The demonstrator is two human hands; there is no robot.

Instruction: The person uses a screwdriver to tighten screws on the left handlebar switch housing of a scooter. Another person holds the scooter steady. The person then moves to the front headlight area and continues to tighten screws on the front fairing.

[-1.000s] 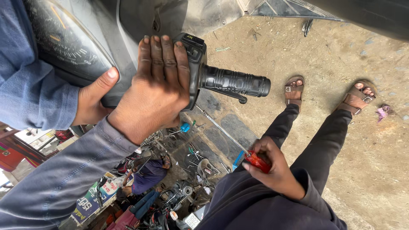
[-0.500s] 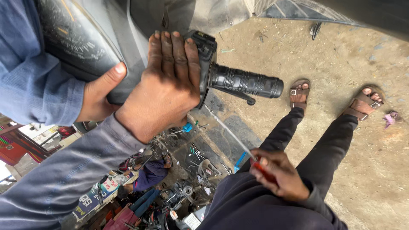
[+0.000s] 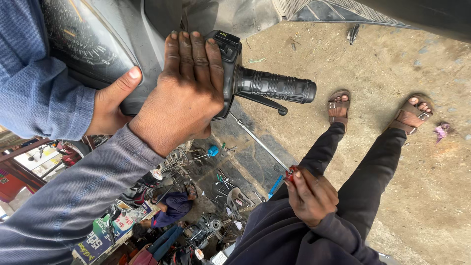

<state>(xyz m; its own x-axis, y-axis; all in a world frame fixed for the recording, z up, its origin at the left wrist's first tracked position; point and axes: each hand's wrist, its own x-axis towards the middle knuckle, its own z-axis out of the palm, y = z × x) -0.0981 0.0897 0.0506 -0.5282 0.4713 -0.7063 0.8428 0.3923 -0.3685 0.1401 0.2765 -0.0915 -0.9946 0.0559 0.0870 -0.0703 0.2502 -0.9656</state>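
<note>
You are looking at one handlebar grip (image 3: 274,87), one screwdriver (image 3: 267,147), two sandals (image 3: 338,105) and three hands, two yours.

Head view, worn items only:

- Your left hand (image 3: 189,93), upper centre of frame, is bare: no glove, ring or watch showing
- Your left sleeve (image 3: 73,196) runs from the lower left corner; grey, long, soft knit with fine creases, plain cuff ending at the wrist
- Your right hand (image 3: 310,196), lower centre, is bare as well
- Your right sleeve (image 3: 294,240), bottom centre, is dark navy, thick, bunched at the cuff
- Your trousers (image 3: 363,181), right of centre, are black, slim, full length
- Your sandals, one (image 3: 338,105) and the other (image 3: 409,115), are brown, open-toed, strapped, each with a metal buckle
</note>
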